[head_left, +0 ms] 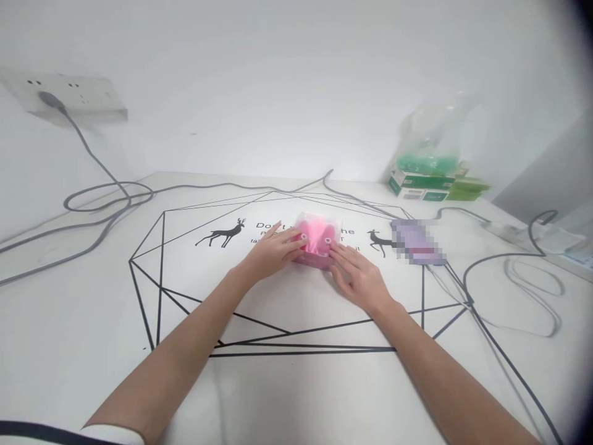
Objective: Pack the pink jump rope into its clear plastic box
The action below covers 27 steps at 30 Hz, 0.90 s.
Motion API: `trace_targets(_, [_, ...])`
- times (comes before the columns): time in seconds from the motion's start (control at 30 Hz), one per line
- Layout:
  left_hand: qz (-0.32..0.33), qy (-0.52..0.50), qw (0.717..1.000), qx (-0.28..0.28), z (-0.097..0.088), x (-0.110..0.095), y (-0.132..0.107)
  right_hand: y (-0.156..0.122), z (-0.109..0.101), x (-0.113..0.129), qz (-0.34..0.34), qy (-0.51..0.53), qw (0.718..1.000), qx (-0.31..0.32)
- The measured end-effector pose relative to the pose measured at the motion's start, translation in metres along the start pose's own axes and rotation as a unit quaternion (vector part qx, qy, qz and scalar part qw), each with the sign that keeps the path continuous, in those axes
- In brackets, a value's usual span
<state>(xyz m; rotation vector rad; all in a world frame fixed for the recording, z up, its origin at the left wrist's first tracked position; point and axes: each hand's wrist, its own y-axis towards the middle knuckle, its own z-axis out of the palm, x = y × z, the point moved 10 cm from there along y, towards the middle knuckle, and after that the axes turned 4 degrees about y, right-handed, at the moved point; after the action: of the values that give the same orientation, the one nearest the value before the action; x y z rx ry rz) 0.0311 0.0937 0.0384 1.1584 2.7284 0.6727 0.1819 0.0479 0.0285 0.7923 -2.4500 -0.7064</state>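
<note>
A small pink box (pixel 315 259) with a clear, shiny upper part lies on the white table mat. Bright pink contents (pixel 317 233) show in it, with a small white ring at either side. My left hand (pixel 273 248) grips the box's left side, its fingers reaching onto the upper left edge. On the opposite side, my right hand (pixel 359 275) has its fingers against the right edge and front corner. Parts of both side edges are hidden beneath my fingers.
Right of the box lies a purple phone-like object (pixel 419 241), partly blurred out. Grey cables (pixel 222 185) run along the back and both sides. Green-and-white boxes (pixel 421 180) under a clear plastic bag (pixel 428 139) stand against the wall. A wall socket (pixel 69 93) holds a plug.
</note>
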Motion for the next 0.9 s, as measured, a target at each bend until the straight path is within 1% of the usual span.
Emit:
trace_targets(0.07, [-0.007, -0.011, 1.000, 0.018, -0.001, 0.004, 0.000, 0.000, 0.002, 0.006, -0.015, -0.007, 1.000, 0.007])
trace_targets(0.17, [-0.032, 0.002, 0.999, 0.026, -0.002, -0.003, 0.003, 0.001, 0.003, 0.008, -0.021, -0.022, 1.000, 0.009])
trace_targets(0.23, [-0.053, 0.021, 0.998, 0.005, -0.002, -0.016, 0.006, 0.001, 0.005, 0.004, -0.007, -0.036, 0.999, 0.011])
trace_targets(0.33, [-0.084, 0.042, 0.994, -0.046, 0.000, -0.037, 0.010, 0.001, 0.008, -0.007, 0.026, -0.062, 0.998, 0.013])
trace_targets(0.4, [-0.101, 0.055, 0.990, -0.080, 0.003, -0.047, 0.010, 0.000, 0.011, -0.013, 0.042, -0.072, 0.996, 0.018])
trace_targets(0.53, [-0.133, 0.065, 0.980, -0.131, 0.005, -0.050, 0.009, -0.001, 0.014, -0.014, 0.040, -0.069, 0.996, 0.028])
trace_targets(0.7, [-0.134, 0.062, 0.977, -0.155, -0.001, -0.051, 0.011, 0.000, 0.010, -0.008, 0.023, -0.053, 0.998, 0.021])
trace_targets(0.73, [-0.136, 0.059, 0.977, -0.154, -0.003, -0.050, 0.012, 0.000, 0.010, -0.007, 0.021, -0.049, 0.998, 0.020])
trace_targets(0.8, [-0.130, 0.047, 0.981, -0.134, -0.005, -0.048, 0.015, -0.001, 0.010, -0.006, 0.019, -0.044, 0.999, 0.018])
trace_targets(0.9, [-0.081, 0.016, 0.995, -0.056, -0.007, -0.040, 0.021, -0.002, 0.010, -0.007, 0.012, -0.046, 0.999, 0.010])
